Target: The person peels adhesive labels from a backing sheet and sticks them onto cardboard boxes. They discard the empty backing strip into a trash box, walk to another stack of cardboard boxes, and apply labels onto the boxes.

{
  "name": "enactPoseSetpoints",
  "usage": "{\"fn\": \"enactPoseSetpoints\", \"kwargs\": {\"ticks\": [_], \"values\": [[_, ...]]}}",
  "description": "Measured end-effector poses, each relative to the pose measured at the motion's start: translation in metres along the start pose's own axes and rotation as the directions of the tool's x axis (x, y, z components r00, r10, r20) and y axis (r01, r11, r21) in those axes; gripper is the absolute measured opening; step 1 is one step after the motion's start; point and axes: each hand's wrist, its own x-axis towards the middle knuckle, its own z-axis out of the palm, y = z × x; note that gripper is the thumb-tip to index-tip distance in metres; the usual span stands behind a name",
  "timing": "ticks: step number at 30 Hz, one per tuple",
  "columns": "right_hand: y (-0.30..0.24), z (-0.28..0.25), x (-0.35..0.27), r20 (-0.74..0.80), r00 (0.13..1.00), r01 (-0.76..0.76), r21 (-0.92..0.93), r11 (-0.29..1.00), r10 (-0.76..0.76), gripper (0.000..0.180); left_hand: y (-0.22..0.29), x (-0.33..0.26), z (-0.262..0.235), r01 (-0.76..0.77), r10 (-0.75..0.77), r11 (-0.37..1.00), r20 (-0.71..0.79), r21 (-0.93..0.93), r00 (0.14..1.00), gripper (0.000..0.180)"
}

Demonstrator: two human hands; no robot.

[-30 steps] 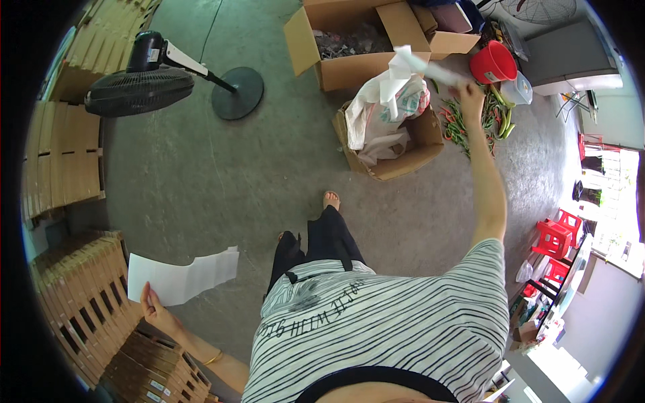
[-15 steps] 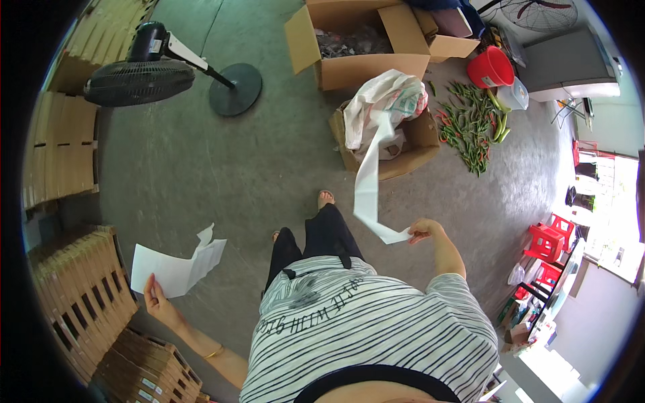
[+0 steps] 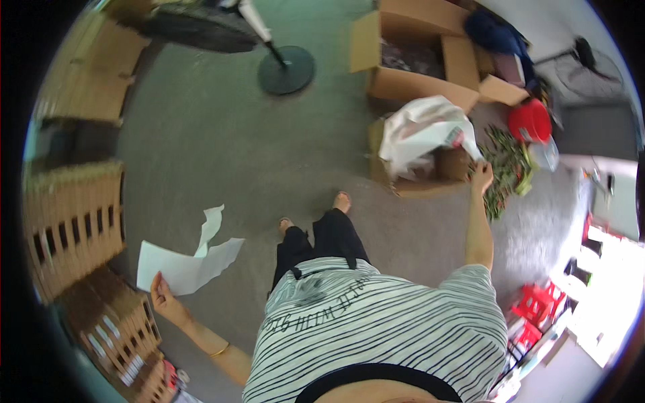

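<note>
My left hand [image 3: 166, 299] pinches the lower left corner of a white sheet of paper [image 3: 181, 269], its far edge torn ragged with a narrow curled piece standing up. Out to the right, my right hand [image 3: 481, 178] is closed on a white paper strip [image 3: 474, 148], beside the right edge of a small open cardboard box [image 3: 420, 190]. The strip partly blends with the white sack [image 3: 423, 121] that bulges from this box, so its far end is hard to make out.
Behind stands a larger open carton [image 3: 420, 80] with crumpled grey material inside. Green and red peppers [image 3: 500, 195] lie on the floor near a red bucket [image 3: 529, 121]. A pedestal fan's base [image 3: 286, 70] stands far left of the cartons. Pallets [image 3: 74, 228] line the left side.
My right hand has swung forward and right with the paper strip, reaching the small box's edge. My left hand still holds the sheet. The whole view has shifted.
</note>
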Motion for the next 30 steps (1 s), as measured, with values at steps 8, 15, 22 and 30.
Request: {"fn": "enactPoseSetpoints", "kwargs": {"ticks": [8, 15, 22, 30], "values": [[0.044, 0.078, -0.106, 0.554, 0.832, 0.340, -0.453, 0.824, -0.039, 0.030, 0.004, -0.025, 0.004, 0.064, -0.039, 0.993, -0.233, 0.100, 0.972, 0.014], [0.058, 0.140, -0.043, 0.364, 0.930, 0.205, -0.612, 0.764, 0.042, 0.082, -0.049, -0.049, -0.052, 0.056, -0.017, 0.996, -0.441, 0.074, 0.897, 0.012], [-0.053, 0.378, -0.064, 0.755, 0.647, 0.357, -0.174, 0.918, -0.109, 0.064, -0.154, -0.056, -0.091, -0.016, -0.043, 0.996, -0.628, -0.088, 0.777, 0.012], [-0.336, 0.337, -0.671, 0.703, -0.603, 0.539, 0.708, 0.456, -0.378, 0.068, -0.164, -0.101, -0.246, -0.077, 0.043, 0.997, -0.667, -0.022, 0.744, 0.011]]}}
